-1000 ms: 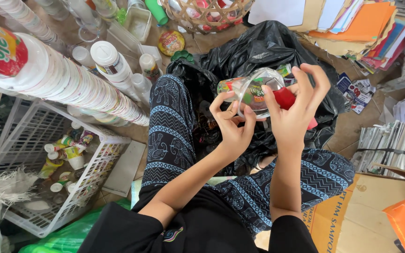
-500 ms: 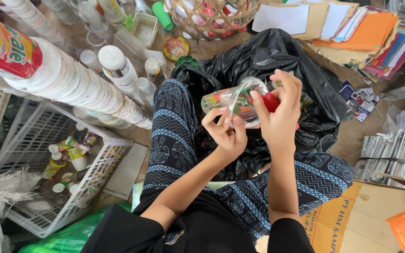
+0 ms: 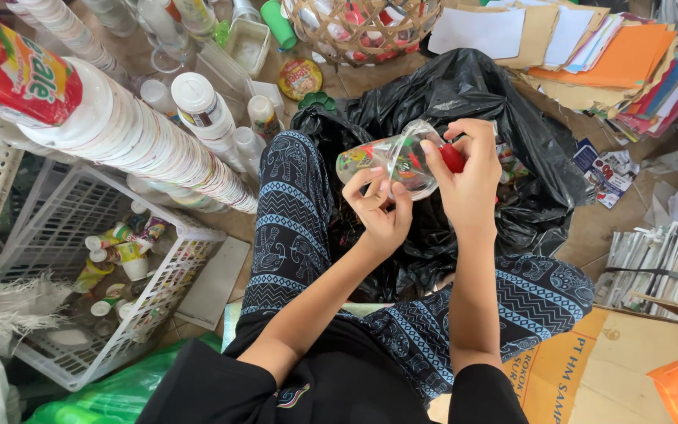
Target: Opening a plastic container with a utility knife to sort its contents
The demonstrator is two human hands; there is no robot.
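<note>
A clear, crumpled plastic bottle (image 3: 382, 161) with a colourful label and a red cap (image 3: 453, 158) lies sideways in front of me, held over an open black plastic bag (image 3: 480, 94). My left hand (image 3: 378, 208) grips the bottle's body from below, fingers on the label. My right hand (image 3: 472, 177) is wrapped around the neck end, with its fingers on the red cap. My patterned trouser legs (image 3: 288, 220) frame the bag on both sides.
A long stack of white plastic cups (image 3: 143, 141) lies at left above a white basket (image 3: 111, 275) of small bottles. Loose bottles (image 3: 198, 106) stand beyond my knee. A woven basket (image 3: 355, 27) sits at top. Paper and card stacks (image 3: 590, 55) fill the right.
Both hands have kept hold of the bottle and drawn it slightly left and closer. My right hand's fingers, spread open a second ago, have closed over the red cap.
</note>
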